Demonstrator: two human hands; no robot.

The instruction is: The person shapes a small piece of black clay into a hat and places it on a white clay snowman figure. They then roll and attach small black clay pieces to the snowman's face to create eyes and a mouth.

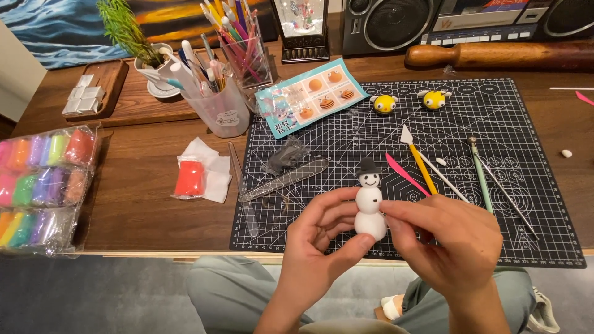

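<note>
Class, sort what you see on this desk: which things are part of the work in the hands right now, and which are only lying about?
In use:
snowman
left hand
right hand

Lying about:
two clay bees
yellow tool
pink tool
red clay packet
clay packs
rolling pin
pen cups
cutting mat

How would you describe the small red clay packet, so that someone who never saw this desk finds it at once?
Start at the black cutting mat on the wooden desk and look just past its left edge. There a red clay packet lies on a white tissue, below the clear cup of pens. It is one single red block, unlike the many-coloured clay packs at the desk's left end.
</note>
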